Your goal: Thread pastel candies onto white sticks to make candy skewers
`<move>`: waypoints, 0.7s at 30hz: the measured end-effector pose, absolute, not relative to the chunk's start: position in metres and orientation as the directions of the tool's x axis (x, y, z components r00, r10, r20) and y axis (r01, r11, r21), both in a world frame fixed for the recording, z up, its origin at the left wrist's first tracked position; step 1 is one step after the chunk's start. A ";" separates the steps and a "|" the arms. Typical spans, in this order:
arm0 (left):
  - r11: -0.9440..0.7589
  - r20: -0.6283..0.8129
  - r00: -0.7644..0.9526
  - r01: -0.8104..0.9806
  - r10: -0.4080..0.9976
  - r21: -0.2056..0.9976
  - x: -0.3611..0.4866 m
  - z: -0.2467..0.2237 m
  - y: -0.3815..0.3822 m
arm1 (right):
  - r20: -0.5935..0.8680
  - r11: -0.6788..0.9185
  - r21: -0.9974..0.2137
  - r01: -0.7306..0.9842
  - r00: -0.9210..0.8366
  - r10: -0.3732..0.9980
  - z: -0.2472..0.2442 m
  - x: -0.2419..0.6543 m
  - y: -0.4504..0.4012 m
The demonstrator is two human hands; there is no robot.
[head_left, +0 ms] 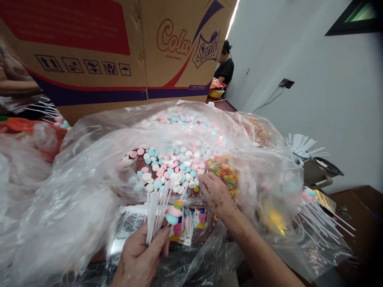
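My left hand [143, 252] is closed round a bundle of white sticks [155, 209]. One stick in this hand carries threaded candies [174, 213]: a blue piece, a pink one above it and small yellow-green rings at its top. My right hand [218, 194] reaches to the near edge of the pile of pink, blue and white marshmallow-like candies [176, 167]. Its fingers are bent and close together, touching the pile; what lies between the fingertips is hidden. Just beside this hand is a heap of colourful ring candies [226, 171].
Clear plastic bags [80, 159] surround the candies. A large cardboard box [143, 52] stands behind. At right are a grey jug [318, 171] and bundled sticks [321, 217]. Printed wrappers [131, 223] lie in front. A co-worker [226, 67] is beyond the box; another person's arm [19, 87] shows at left.
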State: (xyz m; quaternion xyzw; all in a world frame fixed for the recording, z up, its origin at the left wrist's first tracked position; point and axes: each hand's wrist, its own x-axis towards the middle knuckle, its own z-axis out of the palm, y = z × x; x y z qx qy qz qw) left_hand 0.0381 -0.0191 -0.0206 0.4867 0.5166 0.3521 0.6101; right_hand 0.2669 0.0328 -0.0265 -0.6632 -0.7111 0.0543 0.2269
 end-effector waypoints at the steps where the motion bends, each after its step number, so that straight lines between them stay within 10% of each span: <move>1: 0.286 -0.295 0.220 0.075 0.930 0.955 0.037 -0.022 -0.019 | 0.229 0.126 -0.346 0.930 -0.047 0.972 -0.029 0.265 0.035; 11: 0.285 -0.288 0.200 0.041 0.937 0.958 0.039 -0.022 -0.019 | 0.357 0.042 -0.472 0.881 0.148 0.922 -0.024 0.283 0.030; 21: 0.256 -0.253 0.187 0.008 0.949 0.967 0.041 -0.023 -0.021 | 0.376 0.158 -0.216 0.964 -0.067 0.924 -0.031 0.278 0.029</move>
